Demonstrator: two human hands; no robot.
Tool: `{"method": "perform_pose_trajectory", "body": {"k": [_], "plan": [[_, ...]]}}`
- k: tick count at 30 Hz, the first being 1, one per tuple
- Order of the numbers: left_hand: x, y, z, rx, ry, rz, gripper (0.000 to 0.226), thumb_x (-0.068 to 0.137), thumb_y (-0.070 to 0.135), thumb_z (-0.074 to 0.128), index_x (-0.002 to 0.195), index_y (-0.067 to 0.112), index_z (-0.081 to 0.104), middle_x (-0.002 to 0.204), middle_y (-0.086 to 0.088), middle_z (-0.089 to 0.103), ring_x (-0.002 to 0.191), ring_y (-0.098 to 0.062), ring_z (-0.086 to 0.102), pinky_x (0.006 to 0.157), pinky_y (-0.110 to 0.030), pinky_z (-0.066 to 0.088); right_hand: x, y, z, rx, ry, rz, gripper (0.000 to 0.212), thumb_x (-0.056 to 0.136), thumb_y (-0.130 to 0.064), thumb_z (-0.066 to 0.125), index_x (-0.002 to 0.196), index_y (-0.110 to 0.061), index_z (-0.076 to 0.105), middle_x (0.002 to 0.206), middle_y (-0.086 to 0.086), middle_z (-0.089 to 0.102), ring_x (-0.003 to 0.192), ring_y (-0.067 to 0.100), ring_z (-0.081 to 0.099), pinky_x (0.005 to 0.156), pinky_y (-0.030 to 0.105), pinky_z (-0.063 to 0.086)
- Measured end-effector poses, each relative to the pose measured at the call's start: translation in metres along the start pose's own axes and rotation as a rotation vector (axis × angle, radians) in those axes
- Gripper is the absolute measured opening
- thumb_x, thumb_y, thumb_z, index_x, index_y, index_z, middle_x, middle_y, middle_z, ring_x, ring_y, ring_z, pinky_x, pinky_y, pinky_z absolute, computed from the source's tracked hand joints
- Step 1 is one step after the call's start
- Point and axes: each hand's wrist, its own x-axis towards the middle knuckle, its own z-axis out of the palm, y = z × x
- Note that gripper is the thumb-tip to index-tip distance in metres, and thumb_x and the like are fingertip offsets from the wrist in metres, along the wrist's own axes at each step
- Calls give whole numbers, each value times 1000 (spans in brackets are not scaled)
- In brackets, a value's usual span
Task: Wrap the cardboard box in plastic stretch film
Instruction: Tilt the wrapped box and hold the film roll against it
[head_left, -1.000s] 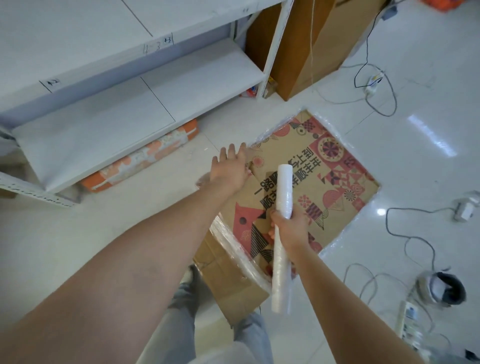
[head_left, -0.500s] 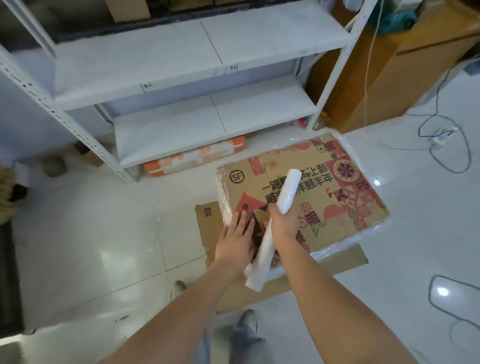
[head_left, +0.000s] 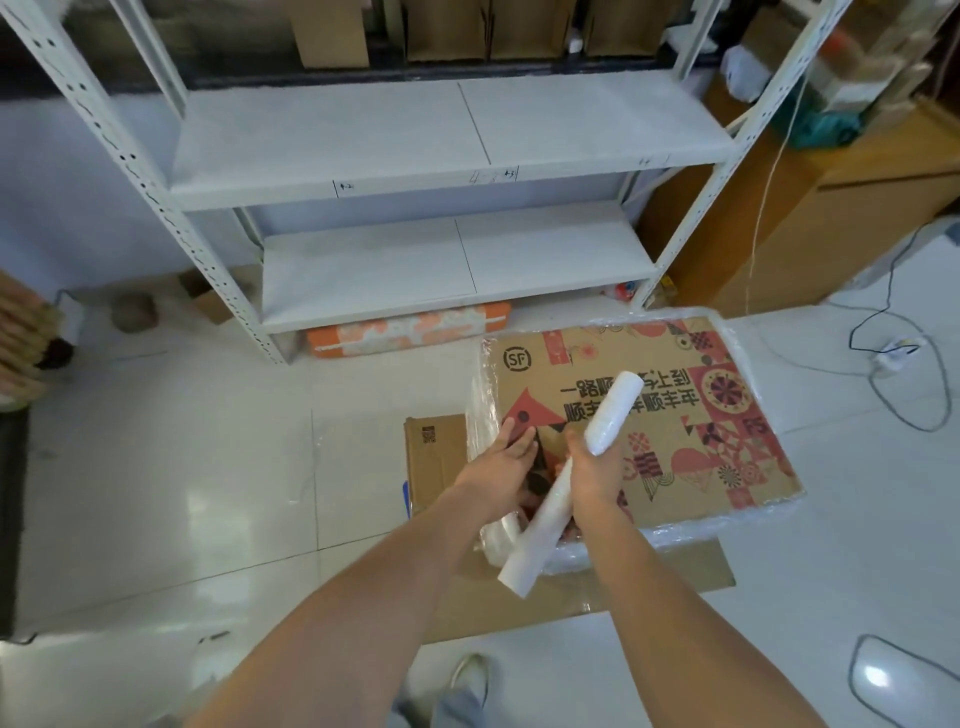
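Floor (head_left: 156, 493): pale glossy tiles that carry everything described below.
Shelving unit (head_left: 447, 171): white metal rack at the upper middle, 2 bare shelves in view; an orange-and-white package (head_left: 408, 332) lies on the floor under its lowest shelf.
Flat cardboard (head_left: 436, 457): a plain brown sheet on the floor, showing beyond the left and near edges of the box that rests on it.
Left hand (head_left: 501, 465): fingers straight and spread, palm down, pressing on the near-left part of the box top, just beside the right hand.
Cardboard box (head_left: 675, 415): printed brown carton with red and black patterns and an "SF" mark at its far-left corner; it lies flat, right of the frame's centre. Clear film already covers its left, far and near edges, and bunches at the near-left corner.
Film roll (head_left: 610, 415): white tube of stretch film held tilted over the box, upper end toward the far right, lower end past the box's near-left corner.
Right hand (head_left: 592, 470): fingers curled round the middle of the roll, gripping it.
Cables (head_left: 893, 358): dark cords and a white plug on the floor, right of the box.
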Motion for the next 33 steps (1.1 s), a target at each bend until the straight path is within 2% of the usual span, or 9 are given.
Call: {"method": "perform_pose_trajectory", "body": {"k": [3, 6, 10, 13, 15, 17, 23, 28, 33], "plan": [[-8, -5, 0, -50, 33, 49, 76, 94, 37, 52, 153, 15, 8, 160, 5, -8, 145, -16, -16, 116, -40, 19, 1, 0, -1, -17, -56, 30, 26, 88, -25, 63, 105, -10, 49, 80, 3, 55, 79, 23, 55, 68, 29, 44], [-28, -20, 13, -165, 192, 41, 64, 98, 40, 44, 152, 22, 13, 159, 8, -7, 145, -8, -13, 118, -36, 11, -6, -4, 1, 28, -132, 162, 42, 82, -34, 59, 115, -11, 49, 99, 13, 61, 81, 25, 59, 71, 34, 48], [-71, -47, 39, -283, 404, -121, 48, 100, 23, 40, 147, 17, 31, 158, 7, 15, 146, -9, 6, 116, -30, 19, -28, -21, 16, -78, -325, 117, 40, 85, -19, 55, 122, -8, 43, 102, 14, 57, 91, 28, 57, 85, 44, 48], [-109, -79, 62, -252, 349, -272, 41, 98, 20, 40, 139, 18, 40, 148, 5, 37, 138, -11, 29, 108, -26, 26, -65, -34, 36, -253, -606, -17, 41, 89, -11, 56, 126, -14, 39, 113, 8, 56, 103, 25, 58, 90, 41, 49], [-133, -106, 78, -213, 291, -397, 42, 98, 25, 38, 140, 22, 39, 145, 7, 40, 136, -11, 32, 109, -28, 27, -90, -28, 56, -374, -784, -107, 43, 88, -14, 59, 126, -21, 40, 113, -1, 55, 104, 20, 58, 90, 36, 50], [-152, -133, 92, -169, 223, -507, 46, 97, 31, 38, 142, 23, 36, 146, 8, 39, 137, -12, 31, 109, -29, 28, -101, -3, 82, -469, -837, -162, 52, 85, -19, 64, 132, -23, 41, 115, -6, 54, 103, 15, 57, 86, 29, 48], [-188, -191, 135, -124, 49, -681, 49, 99, 39, 34, 146, 25, 29, 153, 7, 26, 142, -13, 21, 110, -30, 26, -70, 104, 143, -715, -571, -103, 61, 88, -27, 62, 142, -17, 35, 131, 5, 52, 113, 23, 58, 88, 31, 50], [-194, -224, 171, -167, -24, -736, 50, 99, 41, 34, 145, 25, 30, 154, 5, 25, 142, -14, 21, 109, -31, 28, -22, 160, 171, -859, -356, -117, 79, 84, -38, 67, 147, -18, 22, 137, 8, 51, 117, 32, 57, 94, 46, 51], [-183, -249, 199, -280, -34, -800, 49, 99, 42, 35, 145, 26, 31, 155, 5, 25, 142, -15, 22, 108, -32, 31, 10, 186, 186, -1149, -277, -162, 53, 91, -18, 61, 136, -8, 35, 133, 14, 50, 118, 33, 55, 91, 40, 51]]}}
